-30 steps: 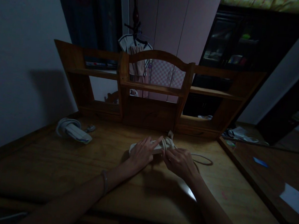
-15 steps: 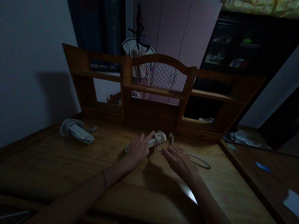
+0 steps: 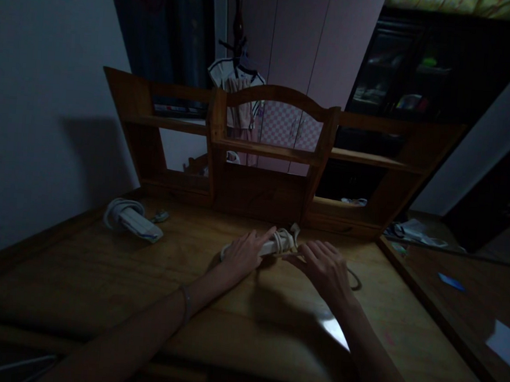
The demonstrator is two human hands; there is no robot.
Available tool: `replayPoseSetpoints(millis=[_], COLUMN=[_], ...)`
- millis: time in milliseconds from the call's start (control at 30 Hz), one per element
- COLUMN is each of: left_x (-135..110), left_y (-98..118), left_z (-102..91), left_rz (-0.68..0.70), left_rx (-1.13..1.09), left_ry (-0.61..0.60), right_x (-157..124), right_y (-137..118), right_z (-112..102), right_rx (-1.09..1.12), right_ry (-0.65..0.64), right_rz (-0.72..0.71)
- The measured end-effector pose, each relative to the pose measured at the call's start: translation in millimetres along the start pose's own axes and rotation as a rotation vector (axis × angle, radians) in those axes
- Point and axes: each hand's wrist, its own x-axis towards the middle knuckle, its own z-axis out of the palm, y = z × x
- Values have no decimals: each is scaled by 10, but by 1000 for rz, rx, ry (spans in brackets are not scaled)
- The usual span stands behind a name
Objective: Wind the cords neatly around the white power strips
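Observation:
My left hand (image 3: 242, 255) is closed around a white power strip (image 3: 269, 248) lying at the middle of the wooden desk. Loops of its white cord (image 3: 283, 239) are wound round the strip's right end. To the right, my right hand (image 3: 325, 267) pinches the cord near those loops, its fingers closed. The cord's loose part curves out past that hand. A plug (image 3: 295, 229) rests on the desk just beyond the wound end. Farther left lies a second white power strip (image 3: 134, 223) with its cord coiled round it, and its plug (image 3: 160, 216) beside it.
A wooden shelf unit (image 3: 269, 151) stands along the desk's back edge. The wall (image 3: 46, 112) bounds the left side. On the lower surface at right lie a blue card (image 3: 450, 281) and a white paper (image 3: 506, 347). Clothes (image 3: 239, 97) hang behind the shelf.
My right hand has moved right and closed on the cord, which now runs taut from the strip. My left hand and the strip have shifted slightly right.

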Motion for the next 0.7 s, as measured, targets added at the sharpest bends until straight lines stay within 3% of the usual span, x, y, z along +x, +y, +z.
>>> replayPoseSetpoints(millis=[133,367,533,700], left_x=[-48,-87,-68,-72], left_y=[63,153,123,110], left_z=[-14,-140,-78,-59], left_rz=[169,526,766,820], left_rx=[-60,-98,-53,-56], left_ry=[-22,-22,78,151], right_x=[-41,-75,-60,-76], right_y=[106,235,189,211], right_z=[-84,-108,-58,-10], right_rx=[-8,167,358,564], right_ry=[25,69,-8,-161], right_rz=[-45,40,81,236])
